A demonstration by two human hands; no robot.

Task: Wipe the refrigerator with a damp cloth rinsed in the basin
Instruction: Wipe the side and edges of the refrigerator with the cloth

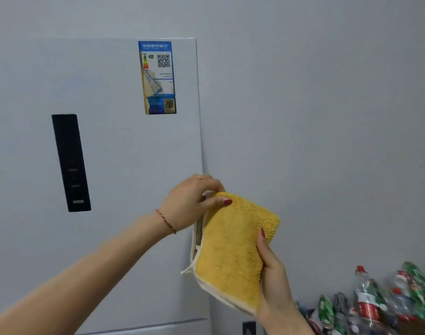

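A white refrigerator [124,146] fills the left half of the view, with a black control panel [71,163] and a blue energy label [157,77] on its door. A folded yellow cloth [233,247] with a cream edge is held in front of the door's right edge. My left hand [189,204] pinches the cloth's top left corner. My right hand [274,274] grips its right side from below. The basin is out of view.
A plain grey wall [315,117] stands to the right of the fridge. A pile of crushed plastic bottles [380,303] lies at the bottom right. A dark socket [248,327] sits low on the wall.
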